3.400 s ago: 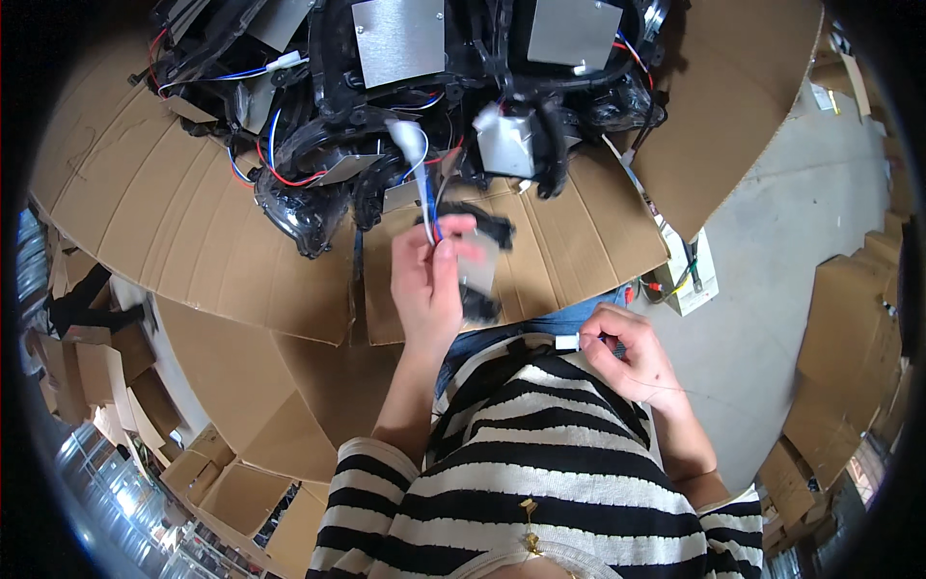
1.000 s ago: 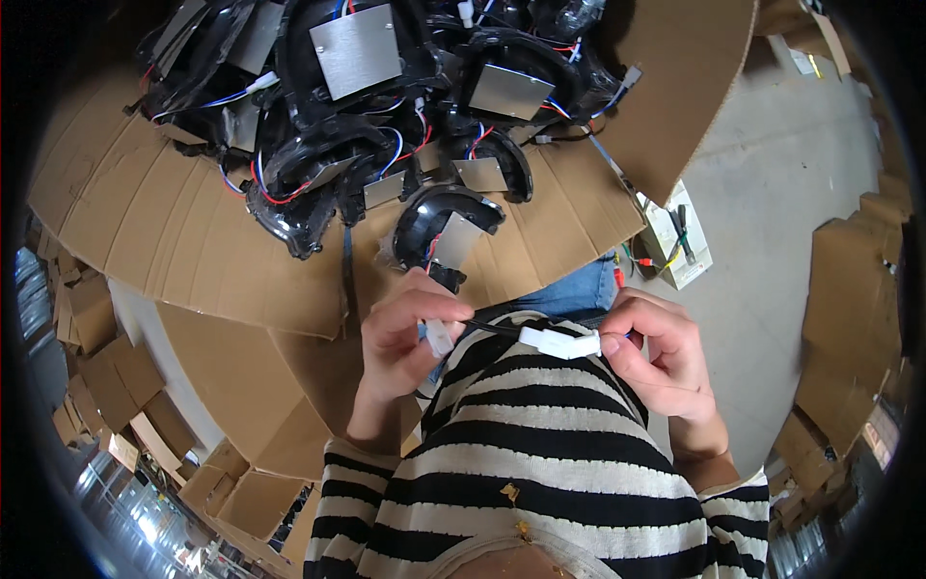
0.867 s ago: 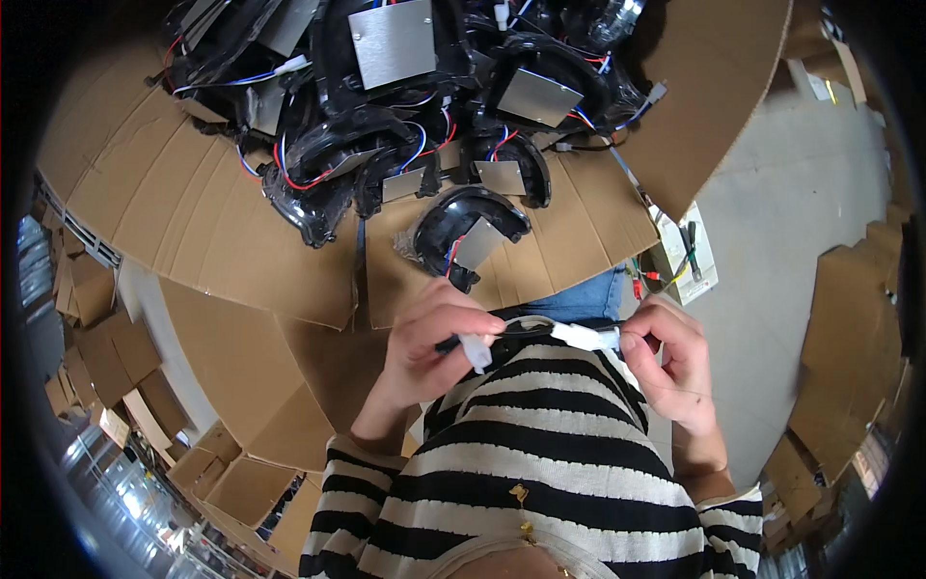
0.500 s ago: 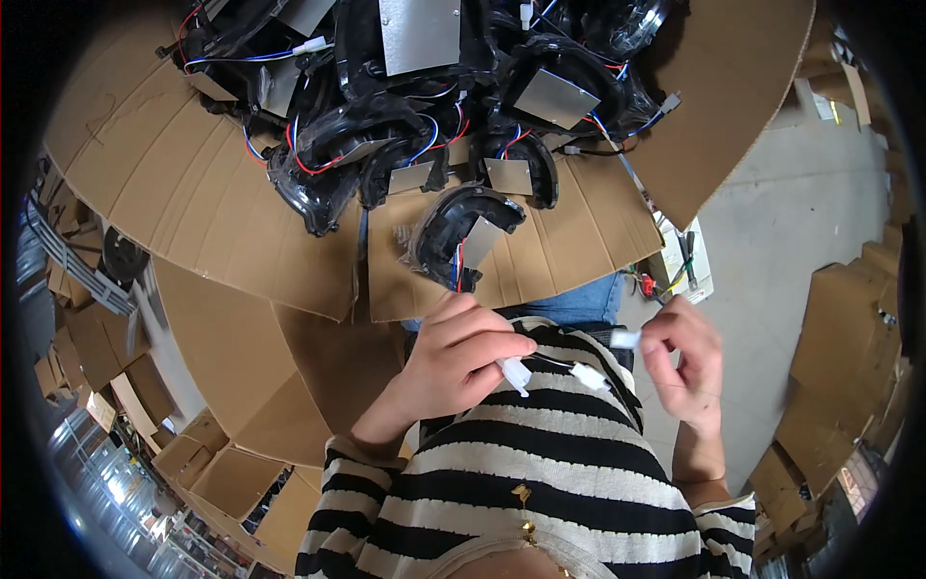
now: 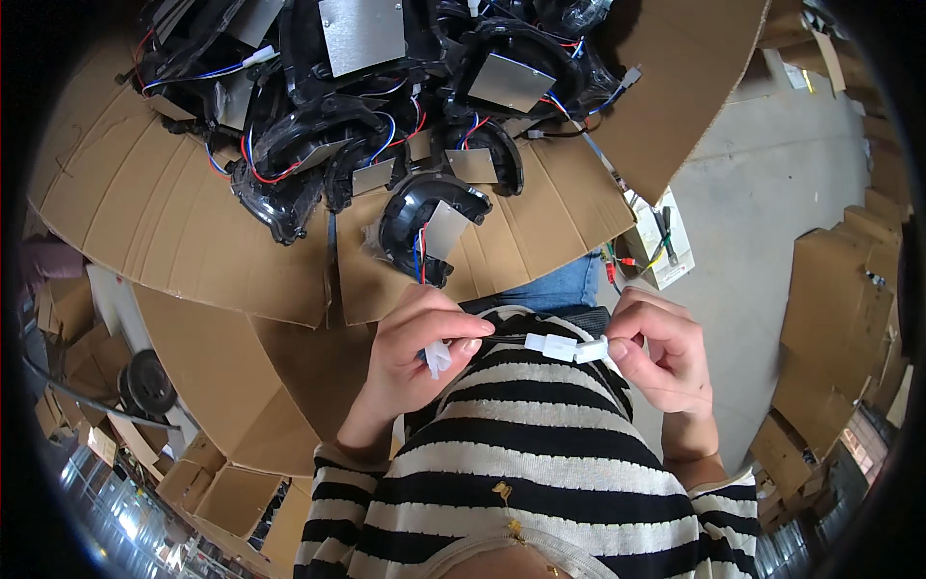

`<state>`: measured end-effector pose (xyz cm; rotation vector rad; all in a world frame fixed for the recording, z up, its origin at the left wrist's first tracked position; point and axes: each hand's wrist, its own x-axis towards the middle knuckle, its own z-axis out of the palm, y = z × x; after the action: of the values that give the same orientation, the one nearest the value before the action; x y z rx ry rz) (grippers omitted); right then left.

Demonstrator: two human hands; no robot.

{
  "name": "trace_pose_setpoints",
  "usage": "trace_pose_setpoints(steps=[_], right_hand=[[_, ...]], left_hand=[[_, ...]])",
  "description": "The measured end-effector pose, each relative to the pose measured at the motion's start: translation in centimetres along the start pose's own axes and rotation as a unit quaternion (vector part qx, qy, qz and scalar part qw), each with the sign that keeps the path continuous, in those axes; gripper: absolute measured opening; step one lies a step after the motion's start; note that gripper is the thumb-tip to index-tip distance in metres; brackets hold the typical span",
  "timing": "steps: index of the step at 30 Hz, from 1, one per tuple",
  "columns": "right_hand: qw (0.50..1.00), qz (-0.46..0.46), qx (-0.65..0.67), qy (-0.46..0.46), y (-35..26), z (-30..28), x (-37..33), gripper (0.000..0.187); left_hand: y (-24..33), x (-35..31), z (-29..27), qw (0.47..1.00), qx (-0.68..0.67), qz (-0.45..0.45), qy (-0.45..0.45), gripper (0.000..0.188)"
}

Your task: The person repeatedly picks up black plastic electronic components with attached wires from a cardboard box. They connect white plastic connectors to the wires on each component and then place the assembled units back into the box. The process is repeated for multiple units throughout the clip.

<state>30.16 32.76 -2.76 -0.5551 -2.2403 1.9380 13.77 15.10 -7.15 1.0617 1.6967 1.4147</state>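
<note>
My left hand (image 5: 410, 338) is closed around a dark cable (image 5: 506, 338) that runs to the right and ends in a white connector (image 5: 552, 345). Another white plastic piece (image 5: 439, 359) pokes out beneath its fingers. Between thumb and fingertips, my right hand (image 5: 667, 355) pinches a small white plastic piece (image 5: 591, 350), touching the connector's right end; whether the two are joined I cannot tell. Just beyond my left hand lies a curved black housing (image 5: 397, 220) with a silver plate (image 5: 447, 230) and red, white and blue wires.
Several similar black housings (image 5: 304, 125) are heaped on cardboard (image 5: 569, 212) ahead. At the right edge of the cardboard sits a white box (image 5: 666, 256) with tools and coloured leads. Brown cartons (image 5: 825, 328) line the right, and open boxes (image 5: 236, 502) stand lower left.
My right hand has brought its white piece leftward against the connector on the cable. My left hand has moved left and the cable is straighter. The whole view has shifted slightly.
</note>
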Motion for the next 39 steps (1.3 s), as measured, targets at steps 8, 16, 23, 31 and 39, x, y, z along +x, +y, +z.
trace_pose_setpoints(steps=[8, 16, 23, 31, 39], right_hand=[[0.998, 0.047, -0.047, -0.010, 0.0, 0.6, -0.7, 0.001], [0.990, 0.080, -0.049, -0.103, 3.0, 0.1, -4.9, 0.001], [0.985, 0.108, -0.045, -0.126, 3.2, 0.6, -5.4, 0.002], [0.993, 0.081, -0.035, -0.080, 2.7, -0.1, -4.8, 0.007], [0.992, 0.023, -0.057, -0.113, 3.0, 1.8, -2.5, 0.007]], left_hand=[[0.0, -0.3, 0.6, 0.997, 0.026, 0.072, -0.031, 0.019], [-1.3, -1.9, 3.1, 0.972, -0.152, -0.034, -0.178, 0.010], [-1.8, -2.9, 2.7, 0.934, -0.191, -0.163, -0.256, 0.012], [1.2, -5.1, -4.0, 0.998, -0.063, -0.014, 0.006, 0.014], [7.9, -14.9, -19.8, 0.669, 0.149, 0.201, 0.699, 0.018]])
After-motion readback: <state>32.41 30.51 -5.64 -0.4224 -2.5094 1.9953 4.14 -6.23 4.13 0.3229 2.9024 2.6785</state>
